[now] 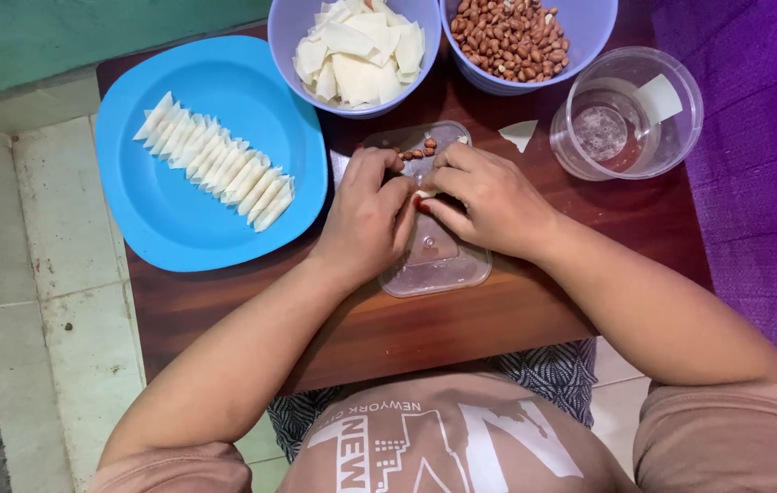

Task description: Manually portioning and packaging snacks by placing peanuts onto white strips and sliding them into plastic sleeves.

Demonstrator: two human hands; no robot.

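Seen from above, a person's left hand (366, 215) and right hand (489, 196) meet over a clear plastic lid (439, 265) on a small wooden table (462, 319), fingertips pinching a small pastry wrapper (423, 194) mid-fold. Loose peanuts (420, 151) lie just beyond. A blue plate (178, 219) holds a row of finished rolls (215, 162). The fold likely needs sealing, then a steady grip.

Both hands meet over a clear lid (439, 265) on the brown table (462, 324). The left hand (366, 219) and the right hand (493, 196) pinch together a small white wrapper (423, 194). A few peanuts (420, 150) lie on the lid. On the blue plate (178, 219) folded pieces (220, 164) lie in a row. Behind are a bowl of wrappers (357, 46), a bowl of nuts (516, 35) and a clear cup (630, 114).
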